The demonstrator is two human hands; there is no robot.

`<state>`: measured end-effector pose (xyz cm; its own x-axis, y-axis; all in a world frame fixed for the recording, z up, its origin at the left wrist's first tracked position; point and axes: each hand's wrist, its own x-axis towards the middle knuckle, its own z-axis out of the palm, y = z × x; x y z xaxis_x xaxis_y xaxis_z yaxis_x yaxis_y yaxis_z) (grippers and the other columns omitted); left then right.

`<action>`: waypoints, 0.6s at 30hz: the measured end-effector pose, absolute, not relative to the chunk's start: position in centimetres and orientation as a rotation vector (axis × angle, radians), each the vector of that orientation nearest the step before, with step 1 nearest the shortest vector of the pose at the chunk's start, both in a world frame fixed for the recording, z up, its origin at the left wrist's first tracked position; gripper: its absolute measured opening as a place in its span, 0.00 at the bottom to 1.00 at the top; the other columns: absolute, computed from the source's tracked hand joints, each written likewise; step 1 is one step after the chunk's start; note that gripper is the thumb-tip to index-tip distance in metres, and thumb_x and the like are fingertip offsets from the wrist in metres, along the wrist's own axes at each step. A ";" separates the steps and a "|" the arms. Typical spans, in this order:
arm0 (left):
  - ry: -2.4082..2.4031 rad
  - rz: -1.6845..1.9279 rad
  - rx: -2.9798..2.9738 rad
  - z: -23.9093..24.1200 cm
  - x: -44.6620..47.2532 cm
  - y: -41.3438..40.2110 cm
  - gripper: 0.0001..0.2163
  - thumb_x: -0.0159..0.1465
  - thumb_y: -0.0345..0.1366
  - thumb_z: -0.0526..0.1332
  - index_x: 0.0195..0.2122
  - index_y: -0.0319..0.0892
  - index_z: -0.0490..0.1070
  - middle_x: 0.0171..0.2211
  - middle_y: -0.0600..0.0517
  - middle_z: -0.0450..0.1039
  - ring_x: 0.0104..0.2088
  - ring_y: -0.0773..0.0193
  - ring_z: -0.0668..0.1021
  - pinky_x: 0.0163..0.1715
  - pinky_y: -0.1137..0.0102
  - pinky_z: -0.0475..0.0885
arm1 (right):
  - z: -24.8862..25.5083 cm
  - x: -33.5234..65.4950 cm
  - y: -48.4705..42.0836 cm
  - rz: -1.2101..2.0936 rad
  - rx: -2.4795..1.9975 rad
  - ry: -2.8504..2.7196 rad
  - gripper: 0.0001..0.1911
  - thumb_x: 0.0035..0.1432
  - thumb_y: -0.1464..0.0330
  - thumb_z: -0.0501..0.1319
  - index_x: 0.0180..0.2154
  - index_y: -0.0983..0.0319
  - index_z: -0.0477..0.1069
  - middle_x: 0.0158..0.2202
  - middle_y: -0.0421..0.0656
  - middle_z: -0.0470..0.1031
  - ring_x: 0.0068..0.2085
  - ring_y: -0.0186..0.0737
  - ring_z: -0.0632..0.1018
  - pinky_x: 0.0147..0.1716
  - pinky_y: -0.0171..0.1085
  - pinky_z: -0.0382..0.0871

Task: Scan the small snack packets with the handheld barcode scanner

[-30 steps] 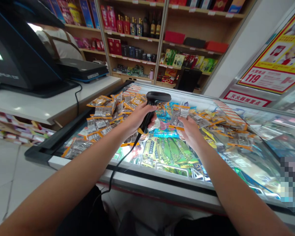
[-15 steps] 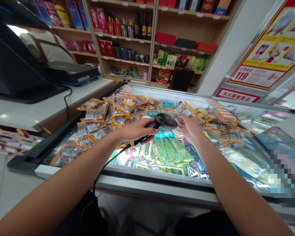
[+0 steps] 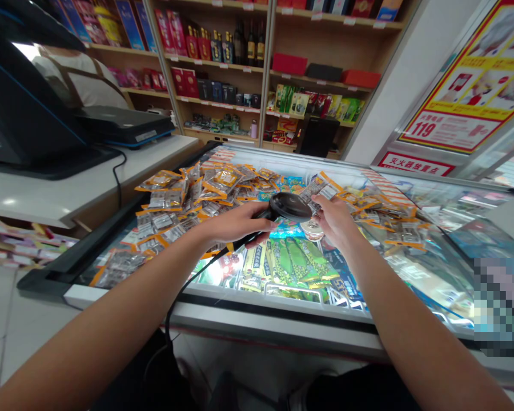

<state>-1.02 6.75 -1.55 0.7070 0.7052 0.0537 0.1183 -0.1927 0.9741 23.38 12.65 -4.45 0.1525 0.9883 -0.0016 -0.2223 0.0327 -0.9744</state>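
Observation:
A corded black barcode scanner (image 3: 289, 206) is gripped in my left hand (image 3: 240, 224), its head angled toward the right. My right hand (image 3: 332, 216) is closed on the edge of a snack packet (image 3: 317, 188) with orange ends and a printed label, held up just beyond the scanner head. Many similar packets (image 3: 223, 180) lie heaped on the glass to the left. A smaller pile of them (image 3: 381, 214) lies to the right of my right hand. Beneath the glass, green ice-pop packages (image 3: 297, 260) show under my hands.
The chest freezer (image 3: 257, 319) spans the space in front of me. On the left, a white counter (image 3: 64, 191) holds a black scale (image 3: 124, 127). The scanner's cable (image 3: 184, 285) hangs over the freezer's front edge. Stocked shelves (image 3: 223, 68) stand behind, and a person (image 3: 79, 77) is beyond the counter.
Both hands stay almost in place, with the scanner and packet still held close together. The packet is tilted slightly differently, and the camera view has shifted a little.

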 end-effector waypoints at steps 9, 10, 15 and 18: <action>0.543 1.151 1.352 0.1 -2.7 7.3 0.12 0.62 0.45 0.62 0.33 0.43 0.63 0.19 0.58 0.65 0.14 0.72 0.67 0.14 0.76 0.57 | -5.1 29.2 14.0 -0.169 -1.665 -1.698 0.24 0.59 0.58 0.61 0.53 0.64 0.74 0.47 0.57 0.78 0.49 0.60 0.77 0.50 0.55 0.68; 0.540 1.210 1.302 0.4 -2.9 7.3 0.12 0.61 0.46 0.61 0.34 0.43 0.63 0.18 0.59 0.64 0.13 0.73 0.65 0.14 0.76 0.57 | -5.3 29.7 14.0 -0.254 -1.736 -1.709 0.26 0.59 0.57 0.61 0.55 0.64 0.73 0.48 0.59 0.77 0.51 0.63 0.76 0.50 0.57 0.67; 0.610 1.363 1.060 1.3 -3.5 7.6 0.14 0.63 0.49 0.59 0.33 0.44 0.62 0.17 0.61 0.61 0.13 0.75 0.64 0.15 0.77 0.60 | -4.8 27.3 12.6 -0.446 -1.610 -1.774 0.28 0.60 0.56 0.63 0.58 0.63 0.73 0.53 0.62 0.73 0.56 0.67 0.71 0.52 0.60 0.64; 0.616 1.463 1.056 1.2 -3.5 7.8 0.13 0.63 0.47 0.59 0.33 0.44 0.60 0.18 0.61 0.62 0.13 0.75 0.65 0.14 0.78 0.59 | -4.5 21.2 10.5 0.071 -1.346 -2.043 0.16 0.66 0.58 0.58 0.46 0.60 0.77 0.41 0.51 0.79 0.43 0.51 0.78 0.46 0.49 0.71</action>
<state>-3.51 7.77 1.15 0.0782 0.9625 0.2598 -0.4864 -0.1906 0.8527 21.24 10.49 -4.54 -0.2343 0.8302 0.5058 0.7933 0.4640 -0.3942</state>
